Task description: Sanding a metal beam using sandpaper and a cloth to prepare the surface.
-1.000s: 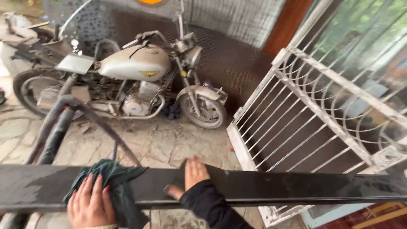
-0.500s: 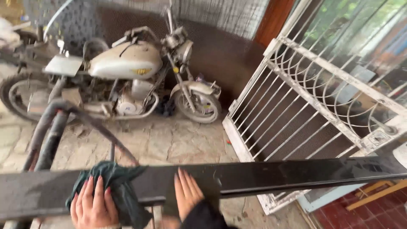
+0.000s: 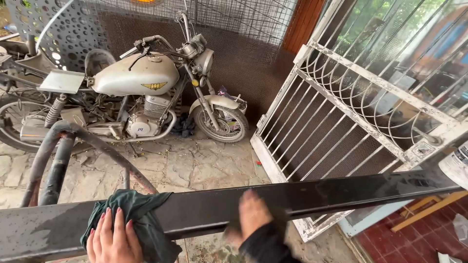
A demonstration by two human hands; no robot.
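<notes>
Two hands: both are laid on one long dark metal beam [image 3: 341,192], which runs across the lower frame.
Left hand [image 3: 113,239]: fingers are spread flat, pressing a dark green crumpled cloth [image 3: 141,219] onto the beam's top face.
Right hand [image 3: 253,219]: blurred, seemingly laid open on the beam's near edge; dark sleeve.
Beam surface: dull black, speckled, wet-looking.
Open room: stone paving [image 3: 195,165] lies beyond the far edge, with a pale old motorcycle [image 3: 136,83] well behind.
Right side: a white barred metal gate [image 3: 341,117] leans near.
</notes>
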